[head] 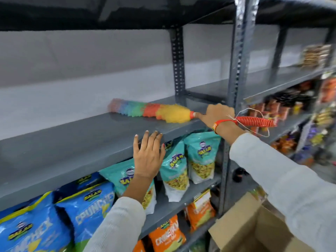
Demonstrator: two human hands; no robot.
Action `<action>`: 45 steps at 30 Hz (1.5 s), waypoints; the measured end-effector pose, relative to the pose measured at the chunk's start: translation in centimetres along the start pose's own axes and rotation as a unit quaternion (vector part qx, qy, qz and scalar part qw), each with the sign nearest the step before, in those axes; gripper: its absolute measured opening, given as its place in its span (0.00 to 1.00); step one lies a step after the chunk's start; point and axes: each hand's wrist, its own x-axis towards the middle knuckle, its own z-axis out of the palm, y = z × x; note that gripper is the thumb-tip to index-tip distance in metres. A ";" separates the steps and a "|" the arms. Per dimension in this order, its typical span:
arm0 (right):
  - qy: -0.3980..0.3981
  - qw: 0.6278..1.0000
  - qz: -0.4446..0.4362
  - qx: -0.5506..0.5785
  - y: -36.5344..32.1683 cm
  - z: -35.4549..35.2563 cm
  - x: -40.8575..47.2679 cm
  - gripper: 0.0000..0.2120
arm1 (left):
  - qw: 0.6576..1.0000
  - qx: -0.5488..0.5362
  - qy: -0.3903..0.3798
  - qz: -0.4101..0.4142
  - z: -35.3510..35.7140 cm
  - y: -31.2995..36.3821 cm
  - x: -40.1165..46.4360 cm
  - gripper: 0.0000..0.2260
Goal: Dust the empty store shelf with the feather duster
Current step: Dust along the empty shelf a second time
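right hand (217,114), closed around the ribbed red handle of the rainbow-coloured feather duster (154,111) lying on the empty grey metal shelf (76,140), should sweep lightly and flat toward the front edge, where the open-fingered left hand (148,155) rests.

"CRUNCHEX" on blue bags (87,213), orange bag (166,235)

Right hand (216,115) wrapped around the red ribbed handle of the feather duster (154,110); rainbow head lies flat on the bare grey shelf (63,142), tip toward the back wall. Left hand (148,157) open, fingertips touching the shelf's front edge. Teal snack bags (200,157) one level below. Cardboard box (254,224) lower right.
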 end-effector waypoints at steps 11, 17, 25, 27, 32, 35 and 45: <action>0.007 0.988 0.125 -0.087 9.3 -0.3 0.6 0.30 | 0.999 -0.022 0.006 -0.028 3.1 2.7 2.0 0.15; 0.040 0.984 0.146 -0.088 9.2 -1.0 0.4 0.28 | 0.999 -0.028 0.015 -0.027 3.5 2.6 1.8 0.16; 0.048 0.992 0.101 -0.053 7.8 0.5 -1.9 0.27 | 0.999 -0.026 0.018 -0.019 3.6 2.4 1.5 0.16; 0.036 0.993 0.094 -0.064 8.1 0.8 -1.9 0.28 | 1.000 -0.020 0.008 -0.013 3.6 2.3 1.4 0.16; 0.021 0.988 0.131 -0.078 9.5 1.6 -1.2 0.33 | 1.000 -0.013 -0.012 -0.003 3.5 2.2 1.4 0.16; 0.017 0.983 0.162 -0.086 9.7 1.7 -0.8 0.32 | 1.000 -0.020 -0.018 -0.006 3.3 2.2 1.4 0.16; 0.017 0.959 0.236 0.156 10.2 3.3 -5.9 0.27 | 0.995 -0.054 -0.048 -0.069 2.4 4.8 1.3 0.20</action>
